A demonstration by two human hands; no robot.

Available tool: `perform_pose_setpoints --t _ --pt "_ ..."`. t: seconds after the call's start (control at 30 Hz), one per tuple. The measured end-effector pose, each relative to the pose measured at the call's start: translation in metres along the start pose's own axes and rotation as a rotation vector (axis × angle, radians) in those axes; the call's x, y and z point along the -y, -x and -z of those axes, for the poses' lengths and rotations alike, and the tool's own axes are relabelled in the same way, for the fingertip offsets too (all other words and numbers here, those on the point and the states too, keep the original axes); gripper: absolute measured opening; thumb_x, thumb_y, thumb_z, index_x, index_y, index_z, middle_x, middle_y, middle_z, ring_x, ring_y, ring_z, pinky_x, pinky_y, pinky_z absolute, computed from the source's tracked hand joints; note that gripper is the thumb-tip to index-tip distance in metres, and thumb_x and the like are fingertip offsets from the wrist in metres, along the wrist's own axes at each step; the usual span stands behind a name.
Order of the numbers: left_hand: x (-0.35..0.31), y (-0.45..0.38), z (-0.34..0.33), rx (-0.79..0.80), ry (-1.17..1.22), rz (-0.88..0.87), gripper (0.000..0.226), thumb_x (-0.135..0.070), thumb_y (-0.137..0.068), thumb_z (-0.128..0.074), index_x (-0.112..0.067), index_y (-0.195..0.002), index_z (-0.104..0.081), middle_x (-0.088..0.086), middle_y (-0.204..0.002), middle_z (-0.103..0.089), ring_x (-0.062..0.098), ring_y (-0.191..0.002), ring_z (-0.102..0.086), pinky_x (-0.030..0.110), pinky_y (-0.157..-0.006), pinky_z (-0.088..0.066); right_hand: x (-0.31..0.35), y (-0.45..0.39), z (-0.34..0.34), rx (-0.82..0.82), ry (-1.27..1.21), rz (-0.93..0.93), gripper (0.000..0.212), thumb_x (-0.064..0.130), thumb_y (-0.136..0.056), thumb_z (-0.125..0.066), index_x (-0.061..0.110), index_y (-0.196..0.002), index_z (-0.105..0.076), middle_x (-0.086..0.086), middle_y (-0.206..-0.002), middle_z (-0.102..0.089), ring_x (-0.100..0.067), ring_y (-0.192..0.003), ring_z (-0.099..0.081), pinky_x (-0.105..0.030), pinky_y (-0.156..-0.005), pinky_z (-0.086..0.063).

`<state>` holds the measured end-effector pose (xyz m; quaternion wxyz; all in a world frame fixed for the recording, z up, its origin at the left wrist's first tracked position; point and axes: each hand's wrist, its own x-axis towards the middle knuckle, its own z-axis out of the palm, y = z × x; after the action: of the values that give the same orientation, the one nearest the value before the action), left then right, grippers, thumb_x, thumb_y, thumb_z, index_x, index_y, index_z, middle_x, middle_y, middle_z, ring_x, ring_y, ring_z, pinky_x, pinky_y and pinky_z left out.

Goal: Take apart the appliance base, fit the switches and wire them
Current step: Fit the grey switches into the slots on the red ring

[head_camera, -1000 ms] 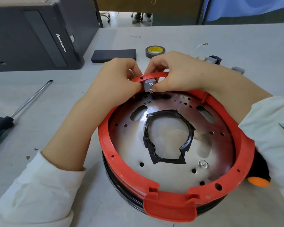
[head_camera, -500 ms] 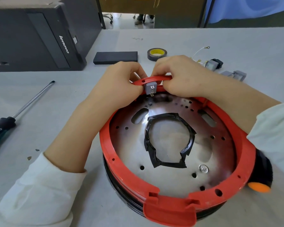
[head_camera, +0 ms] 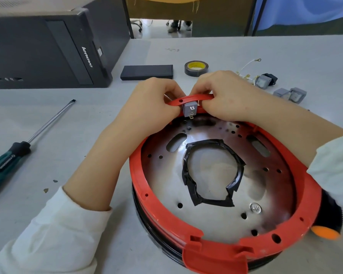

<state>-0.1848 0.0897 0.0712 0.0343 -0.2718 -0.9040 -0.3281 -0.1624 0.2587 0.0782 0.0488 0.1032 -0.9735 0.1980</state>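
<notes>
At the red base's (head_camera: 158, 196) twelve o'clock rim, we see the left hand (head_camera: 154, 101) and right hand (head_camera: 222, 93) pinching the grey switch (head_camera: 189, 109), upright, terminals pointing down toward six.

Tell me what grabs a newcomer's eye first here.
The red ring of the appliance base fills the centre-right, with a shiny metal plate inside it. At its far rim, the left hand and right hand pinch a small grey switch. A screwdriver lies at left.
</notes>
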Motion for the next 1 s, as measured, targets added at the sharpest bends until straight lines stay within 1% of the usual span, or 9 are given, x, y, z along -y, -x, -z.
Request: perform_pose_setpoints --t 0.1,0.27,0.4,0.47,0.53,0.63,0.73,0.87,1.0 --pt "0.002 -0.001 -0.001 0.002 -0.014 -0.016 0.016 -0.011 -0.077 -0.064 -0.026 -0.082 -0.067 -0.014 -0.073 -0.065 0.003 -0.073 -0.063 0.015 -0.066 -0.048 -0.001 -0.002 -0.002 0.008 0.005 -0.002 0.024 0.007 -0.081 -0.056 0.022 -0.094 -0.069 0.002 -0.095 -0.063 -0.022 -0.089 -0.059 -0.044 -0.081 -0.051" --pt "0.004 0.0 -0.004 -0.009 -0.017 -0.024 0.02 -0.014 -0.079 -0.064 -0.034 -0.079 -0.062 -0.022 -0.07 -0.06 -0.007 -0.071 -0.061 0.004 -0.057 -0.041 -0.005 -0.001 -0.003 0.018 -0.012 -0.036 0.016 0.019 -0.082 -0.056 0.029 -0.088 -0.068 0.002 -0.084 -0.064 -0.019 -0.08 -0.06 -0.045 -0.075 -0.053" --pt "0.004 -0.001 -0.006 0.055 0.025 0.001 0.016 -0.016 -0.086 -0.064 -0.032 -0.089 -0.06 -0.021 -0.08 -0.06 -0.003 -0.071 -0.061 0.015 -0.064 -0.045 -0.006 0.003 0.0 0.071 0.001 -0.032 0.014 0.022 -0.083 -0.053 0.033 -0.082 -0.062 0.006 -0.076 -0.064 -0.016 -0.073 -0.063 -0.038 -0.069 -0.052" --pt "-0.001 -0.002 -0.005 0.131 -0.007 -0.021 0.015 -0.017 -0.089 -0.06 -0.03 -0.097 -0.056 -0.021 -0.084 -0.058 0.001 -0.075 -0.058 0.011 -0.063 -0.041 -0.007 0.008 0.006 0.142 0.0 -0.018 0.013 0.022 -0.084 -0.053 0.034 -0.08 -0.058 0.008 -0.072 -0.063 -0.016 -0.07 -0.063 -0.031 -0.062 -0.048" --pt "-0.007 -0.004 -0.003 0.266 -0.094 -0.053 0.019 -0.017 -0.091 -0.055 -0.031 -0.102 -0.048 -0.019 -0.086 -0.055 -0.002 -0.075 -0.053 0.008 -0.059 -0.035 -0.013 0.017 0.016 0.2 -0.012 -0.011 0.012 0.03 -0.086 -0.057 0.032 -0.096 -0.063 0.01 -0.08 -0.063 -0.01 -0.077 -0.061 -0.024 -0.066 -0.046" --pt "-0.02 -0.009 0.0 0.409 -0.173 -0.054 0.023 -0.021 -0.09 -0.052 -0.033 -0.108 -0.044 -0.012 -0.097 -0.058 0.006 -0.085 -0.055 0.02 -0.07 -0.039 -0.03 0.033 0.032 0.164 -0.137 -0.061 0.029 0.054 -0.084 -0.054 0.035 -0.102 -0.066 0.017 -0.094 -0.065 0.0 -0.088 -0.059 -0.019 -0.077 -0.044" --pt "-0.035 -0.011 -0.007 0.412 -0.149 -0.068 0.035 -0.009 -0.091 -0.046 -0.03 -0.119 -0.051 -0.011 -0.105 -0.059 0.012 -0.097 -0.054 0.023 -0.077 -0.039 -0.066 0.045 0.043 0.007 -0.235 -0.211 0.031 0.045 -0.092 -0.05 0.021 -0.1 -0.068 0.007 -0.098 -0.068 -0.011 -0.09 -0.06 -0.024 -0.075 -0.044" --pt "-0.042 -0.008 -0.018 0.373 -0.142 -0.066 0.052 0.009 -0.082 -0.04 -0.026 -0.116 -0.055 -0.003 -0.114 -0.062 0.018 -0.106 -0.055 0.034 -0.091 -0.043 -0.118 0.058 0.04 -0.1 -0.003 -0.407 0.033 0.018 -0.092 -0.053 0.013 -0.123 -0.058 -0.013 -0.125 -0.053 -0.026 -0.107 -0.056 -0.025 -0.085 -0.038" --pt "-0.041 -0.008 -0.019 0.332 -0.134 -0.057 0.053 0.009 -0.081 -0.04 -0.028 -0.115 -0.056 -0.003 -0.111 -0.064 0.018 -0.103 -0.055 0.034 -0.091 -0.043 -0.143 0.066 0.025 -0.108 0.093 -0.571 0.041 0.026 -0.091 -0.051 0.013 -0.13 -0.046 -0.015 -0.123 -0.038 -0.037 -0.103 -0.054 -0.037 -0.089 -0.043"
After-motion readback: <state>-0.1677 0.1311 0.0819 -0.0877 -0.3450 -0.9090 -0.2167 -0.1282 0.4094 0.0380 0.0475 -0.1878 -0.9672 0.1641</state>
